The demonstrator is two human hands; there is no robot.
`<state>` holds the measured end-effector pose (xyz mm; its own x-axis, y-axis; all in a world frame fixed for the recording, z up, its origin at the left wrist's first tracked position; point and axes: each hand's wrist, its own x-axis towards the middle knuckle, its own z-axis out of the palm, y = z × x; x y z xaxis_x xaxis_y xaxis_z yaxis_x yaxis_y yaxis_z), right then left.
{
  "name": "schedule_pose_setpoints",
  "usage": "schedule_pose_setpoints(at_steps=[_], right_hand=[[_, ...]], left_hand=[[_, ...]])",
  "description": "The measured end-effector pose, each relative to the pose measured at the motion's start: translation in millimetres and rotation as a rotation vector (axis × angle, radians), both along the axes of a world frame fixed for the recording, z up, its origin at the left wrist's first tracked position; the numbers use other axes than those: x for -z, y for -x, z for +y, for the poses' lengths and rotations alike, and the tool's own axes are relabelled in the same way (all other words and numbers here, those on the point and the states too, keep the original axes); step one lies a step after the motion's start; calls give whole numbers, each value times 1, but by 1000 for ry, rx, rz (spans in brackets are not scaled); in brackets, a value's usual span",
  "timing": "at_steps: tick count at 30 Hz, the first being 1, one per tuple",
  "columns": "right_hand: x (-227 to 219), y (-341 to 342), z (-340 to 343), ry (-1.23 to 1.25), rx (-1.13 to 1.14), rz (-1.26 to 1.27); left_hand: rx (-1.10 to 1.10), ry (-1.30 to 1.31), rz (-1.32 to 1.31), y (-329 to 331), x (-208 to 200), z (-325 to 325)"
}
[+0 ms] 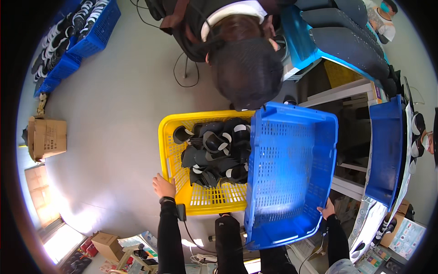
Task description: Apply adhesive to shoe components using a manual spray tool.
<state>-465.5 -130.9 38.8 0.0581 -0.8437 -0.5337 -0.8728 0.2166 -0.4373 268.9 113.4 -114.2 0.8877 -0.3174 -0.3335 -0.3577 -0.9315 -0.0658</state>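
Note:
A yellow plastic basket (196,209) with slotted walls stands in the middle, holding a heap of black shoe uppers (214,153) with white patches. Tilted over its right side is a blue plastic crate (287,169) with a perforated bottom and nothing inside. My right hand (326,209) grips the crate's near right rim, its thumb over the edge. At the yellow basket's left wall is my left hand (164,186), fingers apart and holding nothing. It is close beside the wall; whether it touches is unclear.
A seated person in a dark cap (248,68) leans in just beyond the baskets. Blue crates of shoes (93,39) stand far left, near a cardboard box (48,137). To the right are a white metal frame (340,93) and another blue bin (387,150). A cable hangs by my left wrist.

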Motion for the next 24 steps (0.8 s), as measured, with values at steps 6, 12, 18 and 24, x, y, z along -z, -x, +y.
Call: schedule_pose_setpoints(at_steps=[6,12,18,24], right_hand=[[-22,14,33,-62,7,61],[-11,9,58,-71,51,33],[-6,31,60,-253,-63,65],[9,-22,53,-674,37,-345]], left_hand=[[-76,733,1072,141,-105,-40],[273,484,853,276,-155,-61],[264,324,706,284,-142,-52],[470,251,552,180,-135,-36]])
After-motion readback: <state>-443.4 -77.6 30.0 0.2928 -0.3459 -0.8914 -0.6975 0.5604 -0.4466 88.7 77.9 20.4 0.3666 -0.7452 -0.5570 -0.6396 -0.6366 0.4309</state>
